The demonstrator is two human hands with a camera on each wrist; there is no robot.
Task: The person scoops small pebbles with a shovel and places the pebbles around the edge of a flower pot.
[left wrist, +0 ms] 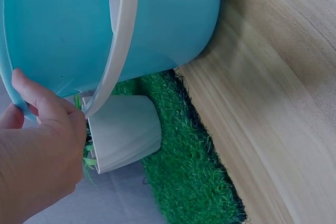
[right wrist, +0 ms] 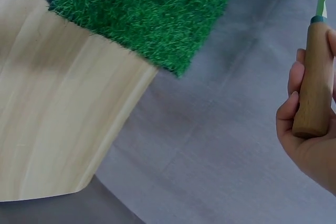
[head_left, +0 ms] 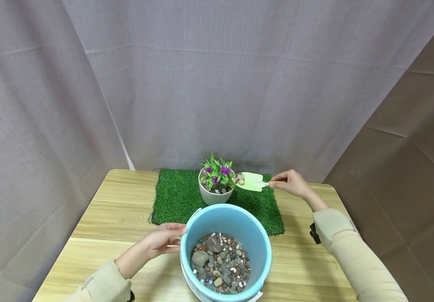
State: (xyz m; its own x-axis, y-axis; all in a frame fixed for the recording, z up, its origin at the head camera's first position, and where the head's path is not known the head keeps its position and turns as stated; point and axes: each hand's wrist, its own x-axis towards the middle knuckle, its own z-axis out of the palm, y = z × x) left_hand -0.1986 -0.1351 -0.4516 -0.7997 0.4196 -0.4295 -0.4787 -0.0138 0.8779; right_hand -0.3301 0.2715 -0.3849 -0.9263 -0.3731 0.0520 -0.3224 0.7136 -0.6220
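My right hand point(head_left: 292, 183) grips the wooden handle point(right wrist: 316, 85) of a pale green garden trowel point(head_left: 252, 182). Several pebbles point(head_left: 239, 179) lie on its blade, whose tip is at the right rim of a white flower pot point(head_left: 215, 198). Purple flowers and green leaves point(head_left: 217, 171) stand in the pot, with some stones at their base. My left hand point(head_left: 163, 241) pinches the rim of a light blue bucket point(left wrist: 168, 19), thumb on one side and fingers on the other. Inside the bucket lie many small pebbles and a few larger stones point(head_left: 200, 258).
The pot stands on a green artificial grass mat point(head_left: 175, 197) at the back of the wooden table point(head_left: 115, 218). The bucket, with its white handle point(left wrist: 122, 35) hanging down, is in front of the pot. Grey curtains point(head_left: 217, 84) hang behind the table.
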